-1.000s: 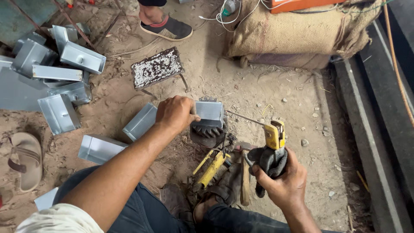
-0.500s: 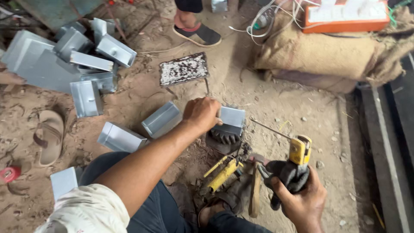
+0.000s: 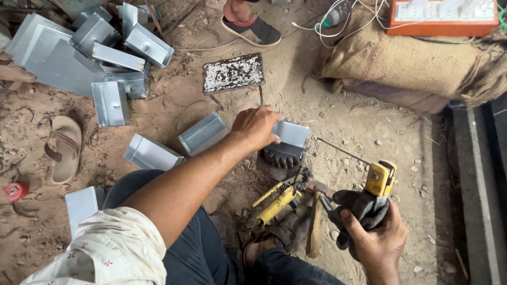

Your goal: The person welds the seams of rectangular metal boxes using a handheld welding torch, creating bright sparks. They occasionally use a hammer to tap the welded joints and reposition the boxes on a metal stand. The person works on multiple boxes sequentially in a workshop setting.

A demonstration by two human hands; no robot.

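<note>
left hand (image 3: 257,125) clamps box (image 3: 288,134) on gear (image 3: 281,154) | right hand (image 3: 376,240) fisted round holder (image 3: 369,198) | steady box first (rod (image 3: 343,151) near)

Left hand (image 3: 257,126): arm stretched forward, palm down, fingers curled in a grip.
Right hand (image 3: 377,240): low, close to the body, fingers wrapped tight, knuckles up.

Loose metal boxes near legs (image 3: 203,133): four. Sandals (image 3: 64,148): one. Burlap sacks (image 3: 406,66): one.
</note>
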